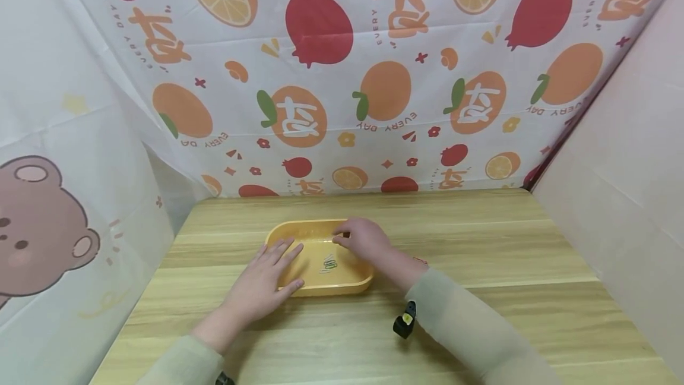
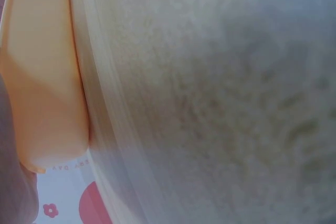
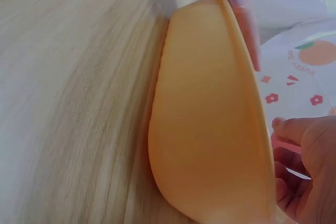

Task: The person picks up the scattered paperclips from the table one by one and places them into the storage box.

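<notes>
A yellow plastic tray (image 1: pixel 304 291) stands on the wooden table in the head view. Several small paper clips (image 1: pixel 329 264), green and whitish, lie together on its floor. My left hand (image 1: pixel 262 281) rests over the tray's left side, fingers spread across the rim and thumb at the near edge. Over the right end is my right hand (image 1: pixel 369 241), its fingers bent and pointing left into the tray. The right wrist view shows the right hand (image 3: pixel 304 161) beside the tray wall (image 3: pixel 210 114), thumb stretched out and other fingers curled. Whether a small clip sits between its fingertips is unclear.
The wooden table (image 1: pixel 481 290) extends around the tray. A white cloth with printed fruit (image 1: pixel 385 91) hangs behind it, and pale cloth walls (image 1: pixel 630 153) flank both sides. A black wrist camera (image 1: pixel 404 321) hangs under the right sleeve.
</notes>
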`<state>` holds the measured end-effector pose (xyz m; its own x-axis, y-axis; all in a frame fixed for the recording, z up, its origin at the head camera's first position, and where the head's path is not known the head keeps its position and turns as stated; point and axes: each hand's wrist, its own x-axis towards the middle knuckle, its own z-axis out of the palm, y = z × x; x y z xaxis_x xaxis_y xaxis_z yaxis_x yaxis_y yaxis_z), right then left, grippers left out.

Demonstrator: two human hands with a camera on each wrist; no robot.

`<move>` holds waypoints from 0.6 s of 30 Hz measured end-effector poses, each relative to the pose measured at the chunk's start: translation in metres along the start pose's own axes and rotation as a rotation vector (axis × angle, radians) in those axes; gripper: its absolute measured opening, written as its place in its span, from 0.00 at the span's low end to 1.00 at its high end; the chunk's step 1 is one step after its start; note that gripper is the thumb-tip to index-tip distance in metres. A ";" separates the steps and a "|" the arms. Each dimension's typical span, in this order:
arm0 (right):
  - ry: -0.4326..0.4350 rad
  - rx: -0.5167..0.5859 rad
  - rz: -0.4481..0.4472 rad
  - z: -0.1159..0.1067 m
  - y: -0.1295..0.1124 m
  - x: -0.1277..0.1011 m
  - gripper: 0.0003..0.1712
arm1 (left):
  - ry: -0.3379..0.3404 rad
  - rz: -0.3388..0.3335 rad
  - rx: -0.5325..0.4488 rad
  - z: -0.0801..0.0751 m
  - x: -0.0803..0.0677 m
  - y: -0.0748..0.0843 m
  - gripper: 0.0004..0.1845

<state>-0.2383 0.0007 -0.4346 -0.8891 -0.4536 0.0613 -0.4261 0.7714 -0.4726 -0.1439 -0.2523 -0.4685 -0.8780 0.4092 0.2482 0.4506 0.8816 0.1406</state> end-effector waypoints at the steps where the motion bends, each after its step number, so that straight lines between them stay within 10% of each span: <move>1: 0.012 0.013 0.004 -0.001 0.002 -0.001 0.14 | -0.003 -0.002 -0.001 0.000 0.000 0.000 0.40; 18: 0.159 0.157 0.049 -0.018 0.045 -0.027 0.14 | 0.004 0.003 -0.012 -0.002 0.001 0.002 0.40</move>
<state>-0.2363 0.0564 -0.4418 -0.9285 -0.3320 0.1666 -0.3617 0.7062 -0.6086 -0.1437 -0.2505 -0.4663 -0.8762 0.4106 0.2525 0.4550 0.8775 0.1517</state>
